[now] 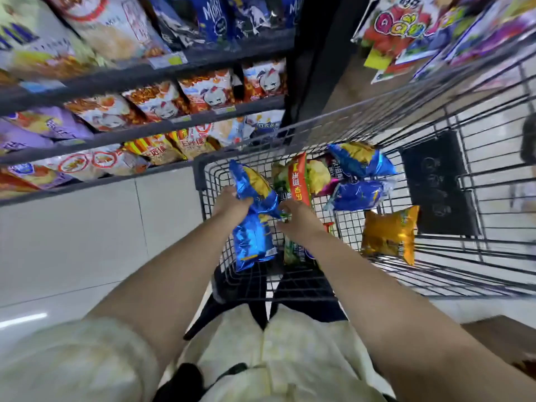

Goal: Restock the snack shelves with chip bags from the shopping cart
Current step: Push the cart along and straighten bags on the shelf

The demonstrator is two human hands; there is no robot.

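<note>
Left hand (232,203) grips a blue chip bag (252,242) lying lengthwise in the cart (200,175), shelves (145,132) to its left. Right hand (298,219) touches a green bag (291,248), grip unclear.

You're in a pale cream outfit (290,367), soft and loose-looking. The left sleeve (87,361) is short and puffs out wide. Both arms are bare from there down to your left hand (232,203) and right hand (300,221). A seam or fold (265,340) runs down the front middle, and there's a black bit (185,378) at the bottom edge, can't tell what.
</note>
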